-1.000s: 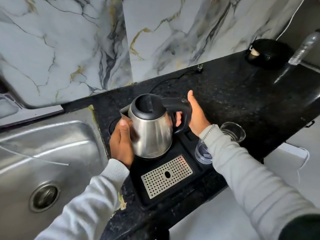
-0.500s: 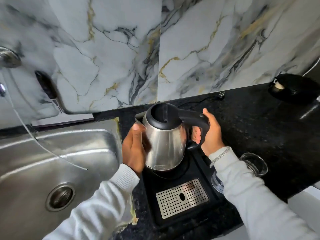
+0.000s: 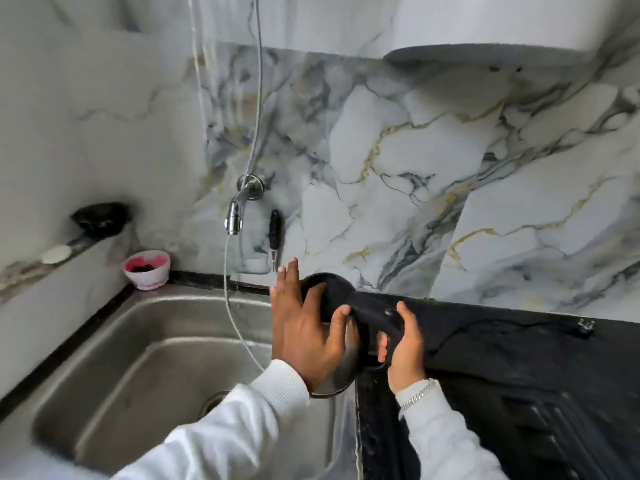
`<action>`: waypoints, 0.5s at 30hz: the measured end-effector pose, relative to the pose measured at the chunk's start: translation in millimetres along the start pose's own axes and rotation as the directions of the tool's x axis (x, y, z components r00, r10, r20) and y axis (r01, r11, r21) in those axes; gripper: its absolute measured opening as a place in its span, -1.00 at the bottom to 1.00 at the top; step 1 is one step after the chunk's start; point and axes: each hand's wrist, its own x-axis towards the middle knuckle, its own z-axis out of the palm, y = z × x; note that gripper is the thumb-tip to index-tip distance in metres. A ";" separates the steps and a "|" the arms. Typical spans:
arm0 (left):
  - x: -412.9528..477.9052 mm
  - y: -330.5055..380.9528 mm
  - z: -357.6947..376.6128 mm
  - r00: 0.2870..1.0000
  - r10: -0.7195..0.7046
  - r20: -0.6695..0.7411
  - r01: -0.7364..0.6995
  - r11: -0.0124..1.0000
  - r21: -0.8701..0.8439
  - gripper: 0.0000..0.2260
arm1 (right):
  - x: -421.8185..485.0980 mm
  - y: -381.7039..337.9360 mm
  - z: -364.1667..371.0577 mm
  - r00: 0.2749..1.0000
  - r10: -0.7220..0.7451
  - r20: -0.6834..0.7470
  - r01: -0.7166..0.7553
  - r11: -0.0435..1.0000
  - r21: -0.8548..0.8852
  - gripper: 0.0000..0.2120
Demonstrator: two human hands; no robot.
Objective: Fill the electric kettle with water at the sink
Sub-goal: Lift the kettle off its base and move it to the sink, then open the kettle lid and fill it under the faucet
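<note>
The steel electric kettle (image 3: pixel 341 370) with its black lid and handle hangs over the right edge of the steel sink (image 3: pixel 145 375). My right hand (image 3: pixel 403 351) grips the black handle. My left hand (image 3: pixel 304 332) lies flat against the kettle's left side and lid, fingers spread, and hides much of the body. The lid looks closed. The chrome tap (image 3: pixel 239 209) juts from the marble wall above the sink, up and left of the kettle, with a thin hose hanging down from it into the basin.
A black granite counter (image 3: pixel 502 344) runs to the right, with the kettle's black base tray (image 3: pixel 561 420) and a power cord on it. A pink-and-white bowl (image 3: pixel 147 268) sits at the sink's back left corner. A ledge on the left wall holds a soap bar (image 3: pixel 55 254).
The kettle has been lifted off its base tray and carried left to the sink's edge. My view has swung left and up, so the tap and wall now show.
</note>
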 end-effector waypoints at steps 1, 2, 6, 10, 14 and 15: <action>0.4 -7.8 -4.7 0.999 -0.035 -0.024 0.035 0.999 -0.004 -0.52 | -1.2 7.6 12.7 1.000 -0.004 0.004 0.004 1.000 -0.008 -0.45; 1.3 -15.1 -8.8 0.997 -0.061 -0.041 0.061 0.998 -0.013 -0.54 | -2.1 15.5 23.1 1.000 -0.006 0.006 0.006 1.000 -0.017 -0.45; 11.0 -41.6 -27.3 0.998 -0.044 -0.037 0.044 0.999 -0.004 -0.61 | -1.2 40.5 57.1 0.999 0.012 0.031 -0.011 0.999 -0.040 -0.44; 35.7 -51.6 -43.7 0.981 0.196 -0.003 -0.194 0.973 0.121 -0.73 | 4.2 55.4 76.4 0.997 0.009 0.075 -0.006 0.999 -0.047 -0.49; 45.7 -36.5 -44.1 0.887 0.455 0.079 -0.462 0.865 0.197 -0.73 | 6.2 63.0 89.9 0.993 -0.008 0.118 0.017 0.997 -0.075 -0.50; 43.8 -29.1 -41.4 0.892 0.446 0.071 -0.452 0.881 0.140 -0.70 | 8.5 65.5 92.0 0.990 -0.057 0.133 0.076 0.986 -0.147 -0.60</action>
